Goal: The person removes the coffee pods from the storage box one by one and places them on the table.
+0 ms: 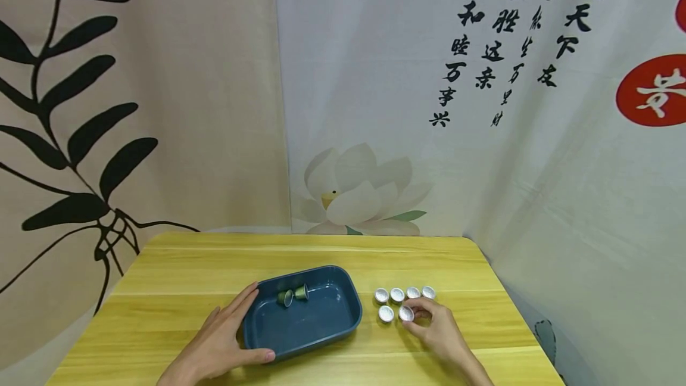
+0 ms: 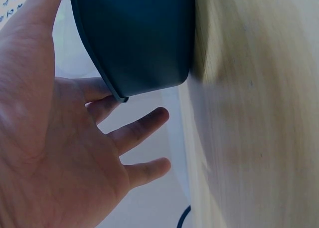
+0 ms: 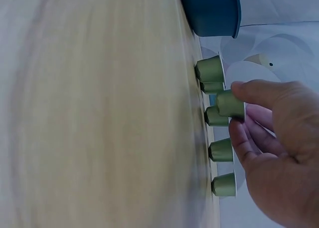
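At the lower right of the frame, the right hand (image 1: 436, 329) pinches a green capsule (image 3: 231, 105) by its sides between thumb and fingers, seemingly just clear of the table (image 1: 332, 368), silvery lid upward. It should be very light, with a stiff but thin shell that a hard squeeze might dent; its smooth taper could slip toward the narrow base, so the best hold is just under the rim, off the lid. Five standing capsules (image 1: 386, 314) lie close by. At lower centre, the left hand (image 1: 222, 338) rests spread against the blue tray (image 1: 321, 320), which holds two tipped capsules (image 1: 285, 298).
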Available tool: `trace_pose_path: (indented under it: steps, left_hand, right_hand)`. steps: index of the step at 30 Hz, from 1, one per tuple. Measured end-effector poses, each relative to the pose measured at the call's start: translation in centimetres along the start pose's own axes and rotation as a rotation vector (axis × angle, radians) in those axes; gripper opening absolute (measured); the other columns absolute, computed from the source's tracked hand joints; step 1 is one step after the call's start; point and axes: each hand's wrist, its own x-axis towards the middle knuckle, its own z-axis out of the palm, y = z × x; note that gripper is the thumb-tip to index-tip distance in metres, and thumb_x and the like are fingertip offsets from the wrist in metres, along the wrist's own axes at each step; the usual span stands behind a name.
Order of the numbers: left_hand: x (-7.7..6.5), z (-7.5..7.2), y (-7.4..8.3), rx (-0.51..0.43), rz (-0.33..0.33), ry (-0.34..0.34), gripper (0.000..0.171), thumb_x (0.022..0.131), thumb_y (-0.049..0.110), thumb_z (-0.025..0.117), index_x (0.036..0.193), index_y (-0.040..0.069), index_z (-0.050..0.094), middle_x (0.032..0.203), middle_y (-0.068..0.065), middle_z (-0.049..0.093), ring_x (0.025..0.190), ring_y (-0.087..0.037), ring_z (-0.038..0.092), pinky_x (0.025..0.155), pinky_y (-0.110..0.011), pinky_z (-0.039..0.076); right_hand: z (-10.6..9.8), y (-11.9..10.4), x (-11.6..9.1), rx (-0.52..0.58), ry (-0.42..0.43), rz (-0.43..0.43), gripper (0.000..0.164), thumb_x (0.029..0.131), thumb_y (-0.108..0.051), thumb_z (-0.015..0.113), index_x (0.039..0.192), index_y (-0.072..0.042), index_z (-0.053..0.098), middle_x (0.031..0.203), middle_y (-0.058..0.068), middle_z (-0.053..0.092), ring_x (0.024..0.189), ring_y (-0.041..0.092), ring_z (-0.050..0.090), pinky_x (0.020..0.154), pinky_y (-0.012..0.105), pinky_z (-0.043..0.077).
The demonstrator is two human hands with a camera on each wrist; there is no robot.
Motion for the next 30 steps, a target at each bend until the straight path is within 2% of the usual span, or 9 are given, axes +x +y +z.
trace_pose_path:
  steps: [12, 20, 30]
  left_hand:
    - [-0.03, 0.02, -0.03, -0.008, 0.004, 0.0, 0.141, 0.078, 0.081, 0.09, 0.181, 0.01, 0.025, 0.189, -0.018, 0.025, 0.159, -0.056, 0.05, 0.122, -0.096, 0.023]
    - [-0.08, -0.03, 0.04, -0.011, -0.001, -0.005, 0.14, 0.078, 0.08, 0.09, 0.181, 0.01, 0.025, 0.189, -0.018, 0.026, 0.159, -0.056, 0.05, 0.122, -0.097, 0.022]
    - [-0.03, -0.01, -0.04, 0.0, 0.006, 0.0, 0.14, 0.078, 0.081, 0.09, 0.181, 0.01, 0.026, 0.189, -0.017, 0.026, 0.159, -0.055, 0.051, 0.121, -0.097, 0.023]
  right_hand:
    - [0.77, 0.08, 0.0, -0.067, 0.058, -0.051, 0.035, 0.088, -0.001, 0.095, 0.118, -0.01, 0.081, 0.112, 0.003, 0.08, 0.099, 0.006, 0.077, 0.092, 0.026, 0.069]
    - [0.86, 0.02, 0.21, -0.084, 0.03, -0.012, 0.036, 0.089, -0.001, 0.093, 0.122, -0.01, 0.08, 0.112, 0.001, 0.079, 0.099, 0.006, 0.075, 0.095, 0.023, 0.067]
    - [0.87, 0.19, 0.4, -0.101, 0.017, -0.041, 0.036, 0.089, 0.0, 0.093, 0.122, -0.01, 0.08, 0.112, 0.001, 0.079, 0.096, 0.004, 0.075, 0.093, 0.026, 0.068]
